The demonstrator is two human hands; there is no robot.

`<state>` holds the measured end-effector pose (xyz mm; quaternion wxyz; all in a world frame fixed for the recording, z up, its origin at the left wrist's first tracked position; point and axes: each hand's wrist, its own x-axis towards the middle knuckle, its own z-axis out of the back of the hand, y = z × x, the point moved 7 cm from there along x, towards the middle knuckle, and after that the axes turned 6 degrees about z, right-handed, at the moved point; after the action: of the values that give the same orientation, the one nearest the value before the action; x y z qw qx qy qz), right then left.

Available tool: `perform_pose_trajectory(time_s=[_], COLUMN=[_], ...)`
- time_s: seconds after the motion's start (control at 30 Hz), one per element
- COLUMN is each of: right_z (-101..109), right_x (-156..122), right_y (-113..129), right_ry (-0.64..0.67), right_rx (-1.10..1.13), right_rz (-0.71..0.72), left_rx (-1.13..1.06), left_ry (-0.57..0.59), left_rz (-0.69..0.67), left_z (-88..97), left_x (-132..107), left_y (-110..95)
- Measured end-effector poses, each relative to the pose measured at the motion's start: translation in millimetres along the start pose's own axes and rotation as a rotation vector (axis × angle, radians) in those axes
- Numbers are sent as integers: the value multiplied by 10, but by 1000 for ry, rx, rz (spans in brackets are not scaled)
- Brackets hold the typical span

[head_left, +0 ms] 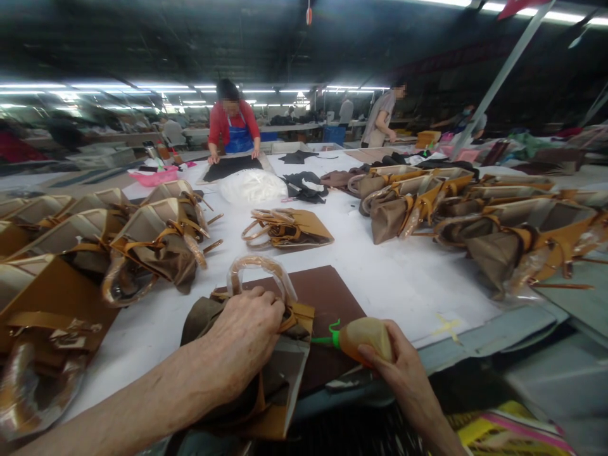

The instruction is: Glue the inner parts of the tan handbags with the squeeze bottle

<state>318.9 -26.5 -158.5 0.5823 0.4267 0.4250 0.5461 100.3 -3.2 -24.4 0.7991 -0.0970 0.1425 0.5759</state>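
Observation:
A tan and olive-brown handbag (280,373) lies tilted at the table's front edge, one plastic-wrapped handle (261,265) standing up behind it. My left hand (254,323) is closed over the bag's upper part; its fingertips are hidden in the folds. In my right hand (396,361) is a squeeze bottle (365,339) of amber liquid, held sideways. Its thin green nozzle (325,340) points left, with the tip at the bag's edge. Under the bag lies a dark brown board (327,291).
Rows of similar handbags stand left (161,240) and right (503,234). A flat bag (289,228) lies ahead on the white tabletop (389,278). Behind it are a white plastic bundle (254,187) and a co-worker in red (232,123) handling a black piece.

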Motion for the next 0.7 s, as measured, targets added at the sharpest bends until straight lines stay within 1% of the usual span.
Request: perform_pose_trajectory(time_s=[0.27, 0.47, 0.5, 0.57, 0.7], right_z=[-20, -7, -6, -4, 17], right_x=[10, -40, -40, -35, -49], right_y=[-9, 42, 44, 37, 4], right_ry=[0, 0, -1, -4, -34], right_rx=[32, 55, 66, 86, 110], right_rz=[-58, -91, -102, -121, -138], left_rx=[-9, -6, -3, 1, 10], left_ry=[40, -102, -101, -62, -1], left_rz=[48, -51, -50, -28, 9], left_z=[-41, -122, -143, -181, -194], left_x=[-24, -40, -44, -52, -76], left_y=[10, 3, 1, -3, -25])
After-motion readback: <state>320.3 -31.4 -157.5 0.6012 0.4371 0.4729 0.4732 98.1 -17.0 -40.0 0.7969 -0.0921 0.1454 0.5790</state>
